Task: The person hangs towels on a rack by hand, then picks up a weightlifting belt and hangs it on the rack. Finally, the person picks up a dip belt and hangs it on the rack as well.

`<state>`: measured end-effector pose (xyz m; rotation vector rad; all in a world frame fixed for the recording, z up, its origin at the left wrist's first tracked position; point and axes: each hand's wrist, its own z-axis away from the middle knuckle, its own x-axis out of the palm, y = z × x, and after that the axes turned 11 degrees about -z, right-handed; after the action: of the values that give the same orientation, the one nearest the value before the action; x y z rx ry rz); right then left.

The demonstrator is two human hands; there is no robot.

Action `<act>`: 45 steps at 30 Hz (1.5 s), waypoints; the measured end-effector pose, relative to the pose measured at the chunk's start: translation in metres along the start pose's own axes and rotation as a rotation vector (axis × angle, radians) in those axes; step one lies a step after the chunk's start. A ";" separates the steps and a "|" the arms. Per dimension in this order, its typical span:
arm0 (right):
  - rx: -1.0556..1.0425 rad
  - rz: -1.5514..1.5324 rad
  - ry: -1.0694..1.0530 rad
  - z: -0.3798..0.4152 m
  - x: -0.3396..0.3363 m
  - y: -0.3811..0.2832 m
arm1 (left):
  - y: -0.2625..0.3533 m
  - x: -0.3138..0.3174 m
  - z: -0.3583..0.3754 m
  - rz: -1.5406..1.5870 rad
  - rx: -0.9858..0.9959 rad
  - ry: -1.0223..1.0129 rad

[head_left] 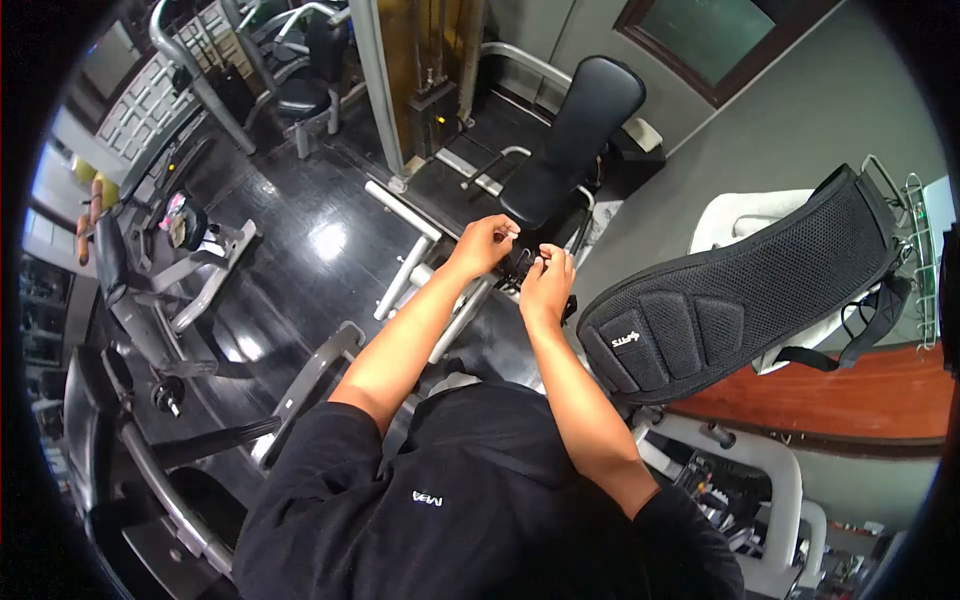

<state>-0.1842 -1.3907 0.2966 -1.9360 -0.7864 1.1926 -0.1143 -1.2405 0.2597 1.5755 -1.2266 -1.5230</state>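
Note:
My left hand (484,247) is held out in front of my body, its fingers curled and thumb close to the fingertips. Just right of it and a little nearer, my right hand (547,288) is also curled, with fingers bent towards the left one. A small gap separates the two hands, and thin dark shapes show in it against the machine behind. What the fingers pinch, if anything, I cannot tell. Beyond my hands stands a machine seat with a black padded backrest (590,115). To the right hangs a black weightlifting belt (735,295) with mesh and padded panels.
The belt hangs from a green wire rack (922,260) by the grey wall, over a white towel (745,215). A reddish wooden panel (850,395) lies below it. Gym benches (125,290) and a small dumbbell (170,396) are at left on the dark floor (300,220).

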 end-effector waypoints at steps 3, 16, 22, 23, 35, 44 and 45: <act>0.002 0.120 0.007 -0.003 0.001 0.027 | -0.015 0.009 -0.015 -0.183 0.071 -0.116; 0.207 0.421 -0.216 -0.020 0.016 0.063 | -0.034 0.036 -0.053 -0.483 0.006 -0.473; 0.171 0.445 -0.267 -0.023 0.013 0.061 | -0.027 0.035 -0.043 -0.343 0.054 -0.414; 0.127 0.421 -0.227 -0.023 0.014 0.064 | -0.024 0.034 -0.042 -0.304 0.054 -0.413; 0.080 0.221 -0.103 -0.017 0.007 0.063 | -0.025 0.019 -0.036 -0.259 0.146 -0.520; 0.203 0.127 -0.089 -0.017 0.000 0.065 | -0.026 0.022 -0.035 -0.353 0.126 -0.717; 0.157 0.146 -0.087 -0.015 -0.001 0.063 | -0.022 0.019 -0.034 -0.379 0.125 -0.735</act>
<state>-0.1625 -1.4301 0.2501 -1.8478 -0.5848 1.3908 -0.0786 -1.2556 0.2372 1.4161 -1.4693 -2.4535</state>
